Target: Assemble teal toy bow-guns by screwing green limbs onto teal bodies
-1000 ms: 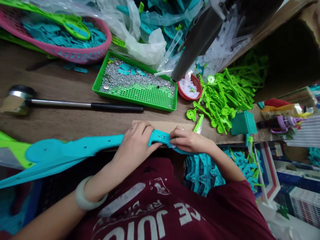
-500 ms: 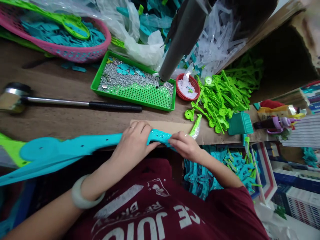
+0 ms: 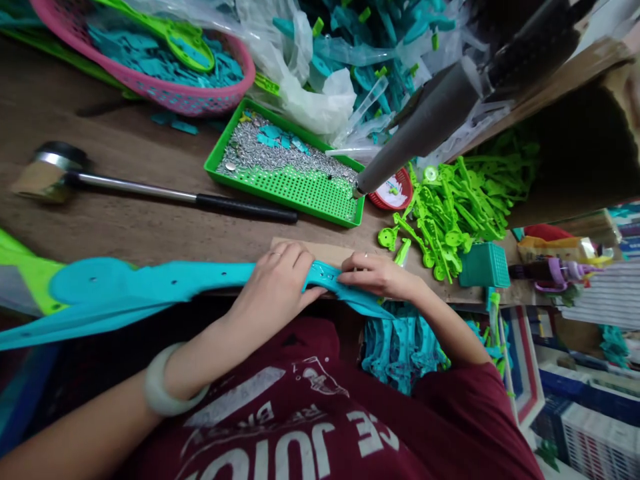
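Note:
A long turquoise plastic piece (image 3: 200, 277) lies along the table's front edge, its wide round end at the left beside a lime-green part (image 3: 37, 273). My left hand (image 3: 277, 280), with a pale bangle at the wrist, is wrapped over its narrow stretch. Small holes show in the piece between my two hands. My right hand (image 3: 375, 273) has its fingers bent together on the right part of the piece, whose pointed end comes out beneath them. Under and behind both hands lies a strip of cardboard (image 3: 325, 252).
A green tray (image 3: 280, 189) of small metal pins stands behind my hands, with a grey electric screwdriver-like tool (image 3: 425, 120) hanging over its right corner. A mallet (image 3: 175, 193) lies left. Lime-green parts (image 3: 450, 220), a teal basket (image 3: 485, 265) and a pink basket (image 3: 240, 87) stand around.
The view has shifted, so the table items appear further right. The hanging grey tool has swung right relative to the tray. My right hand's fingers lie flatter across the piece, and its pointed end shows more.

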`<state>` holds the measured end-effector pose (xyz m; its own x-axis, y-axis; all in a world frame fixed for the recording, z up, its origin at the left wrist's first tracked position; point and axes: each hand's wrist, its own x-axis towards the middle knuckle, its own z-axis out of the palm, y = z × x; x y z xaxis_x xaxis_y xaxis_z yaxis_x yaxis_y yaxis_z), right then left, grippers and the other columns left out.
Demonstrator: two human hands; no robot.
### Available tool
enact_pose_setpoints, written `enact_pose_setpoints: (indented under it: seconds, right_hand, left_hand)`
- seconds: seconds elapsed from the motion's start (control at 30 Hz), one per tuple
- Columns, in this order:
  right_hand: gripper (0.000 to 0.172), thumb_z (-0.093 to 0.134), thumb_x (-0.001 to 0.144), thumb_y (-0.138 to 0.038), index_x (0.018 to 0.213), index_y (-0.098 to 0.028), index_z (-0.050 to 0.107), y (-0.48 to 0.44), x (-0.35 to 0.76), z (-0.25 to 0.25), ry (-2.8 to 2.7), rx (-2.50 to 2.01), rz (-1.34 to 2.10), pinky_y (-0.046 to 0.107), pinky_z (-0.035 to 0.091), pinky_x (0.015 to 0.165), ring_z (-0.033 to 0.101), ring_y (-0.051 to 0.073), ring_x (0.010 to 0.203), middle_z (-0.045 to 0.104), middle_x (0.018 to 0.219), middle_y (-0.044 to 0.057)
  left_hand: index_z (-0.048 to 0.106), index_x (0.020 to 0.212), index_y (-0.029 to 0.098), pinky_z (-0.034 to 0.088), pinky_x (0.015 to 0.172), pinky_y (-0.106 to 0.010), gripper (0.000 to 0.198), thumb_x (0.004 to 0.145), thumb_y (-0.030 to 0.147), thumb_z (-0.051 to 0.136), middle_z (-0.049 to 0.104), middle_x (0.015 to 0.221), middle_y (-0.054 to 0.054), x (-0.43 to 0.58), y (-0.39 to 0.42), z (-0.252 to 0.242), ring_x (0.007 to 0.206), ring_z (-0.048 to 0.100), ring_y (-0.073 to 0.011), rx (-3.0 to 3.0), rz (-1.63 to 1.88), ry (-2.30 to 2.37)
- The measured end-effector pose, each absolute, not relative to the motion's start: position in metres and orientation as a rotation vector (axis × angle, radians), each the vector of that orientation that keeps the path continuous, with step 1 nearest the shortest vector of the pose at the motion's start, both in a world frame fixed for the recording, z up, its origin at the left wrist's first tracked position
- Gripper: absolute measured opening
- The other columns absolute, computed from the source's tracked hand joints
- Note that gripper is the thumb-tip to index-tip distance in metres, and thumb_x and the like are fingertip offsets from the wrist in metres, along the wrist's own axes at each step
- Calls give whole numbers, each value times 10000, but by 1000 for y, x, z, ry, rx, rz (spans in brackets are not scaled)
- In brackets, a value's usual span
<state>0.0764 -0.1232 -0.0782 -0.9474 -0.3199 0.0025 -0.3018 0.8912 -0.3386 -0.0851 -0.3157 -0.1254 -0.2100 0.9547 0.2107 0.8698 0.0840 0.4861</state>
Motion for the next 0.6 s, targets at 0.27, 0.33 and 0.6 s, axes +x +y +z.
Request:
enact_pose_setpoints:
  seconds: [0.27,0.33,0.6]
  right_hand:
    - [250,451,1030,-173,1175,-169,655,-121,73,-75,2982,-489,-517,269,507,814,620,161,1018,659,1073,109]
    - [252,451,1026,-158,1179,-164,652,-121,71,-73,2969,-505,-509,273,513,818,623,162,1020,662,1076,114]
    - [260,418,1041,-181,1145,-155,655,-118,63,-65,2929,-611,-501,287,543,801,638,167,990,686,1083,103]
  left_hand:
    - [589,987,127,535,848,-479,335,801,310,800,638,1051,-176,-84,-316,-125,1037,602,-369,1876,814,2200]
    - [589,995,131,531,864,-485,317,817,311,780,639,1061,-177,-85,-316,-125,1042,602,-367,1871,811,2195]
    - [591,1004,143,523,897,-514,269,833,280,747,641,1079,-179,-84,-317,-124,1083,601,-388,1792,858,2170]
